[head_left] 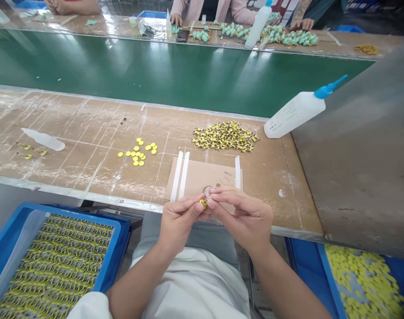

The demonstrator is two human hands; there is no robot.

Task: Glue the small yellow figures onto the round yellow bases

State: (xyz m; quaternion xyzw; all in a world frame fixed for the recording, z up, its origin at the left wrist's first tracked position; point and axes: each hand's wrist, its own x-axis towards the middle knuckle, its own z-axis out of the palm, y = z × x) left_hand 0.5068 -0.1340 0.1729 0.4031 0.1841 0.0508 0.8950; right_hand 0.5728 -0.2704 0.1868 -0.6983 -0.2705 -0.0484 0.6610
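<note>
A small yellow piece (203, 204) is pinched between the fingertips of my left hand (178, 221), at the near edge of the cardboard-covered table. The fingers of my right hand (243, 215) are pressed together against its other side. Just beyond the fingertips lies a small clear round item (207, 191) on a taped cardboard sheet (211, 173). Behind the sheet is a heap of small yellow and dark pieces (225, 136). Yellow discs (141, 155) are scattered to the left.
A white bottle with a blue nozzle (295, 114) leans against a metal panel (361, 146) at right. Blue trays (116, 241) of yellow pieces flank me below the table. Beyond the green belt (122, 71), other people sit by mint-coloured pieces (281, 35).
</note>
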